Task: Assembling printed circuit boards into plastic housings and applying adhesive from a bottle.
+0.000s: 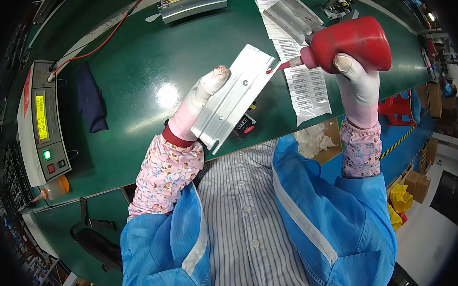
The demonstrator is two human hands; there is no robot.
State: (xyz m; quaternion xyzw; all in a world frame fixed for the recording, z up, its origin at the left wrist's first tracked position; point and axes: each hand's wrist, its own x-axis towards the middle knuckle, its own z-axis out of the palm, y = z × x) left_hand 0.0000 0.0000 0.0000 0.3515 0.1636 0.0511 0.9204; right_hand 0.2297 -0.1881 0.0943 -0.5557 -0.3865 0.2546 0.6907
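Observation:
My gloved left hand (208, 87) grips a silver metal bracket (235, 98), a long channel with small holes and a slot at its near end. It is tilted over the green workbench, and most of my fingers are hidden behind it. In my gloved right hand (354, 77) is a red squeeze bottle (353, 43), tipped sideways so that its nozzle points left. The nozzle tip is at the bracket's far right edge, where a red mark shows. Partly under the bracket lies a small black and red object (244, 125) whose kind I cannot make out.
Sheets of printed labels (309, 89) lie under the bottle, with another metal bracket (293, 16) on top. At the far edge sits a metal-framed assembly (193, 6). On the left are a tester with a lit display (45, 121), a dark blue cloth (91, 98) and an orange bottle (56, 188).

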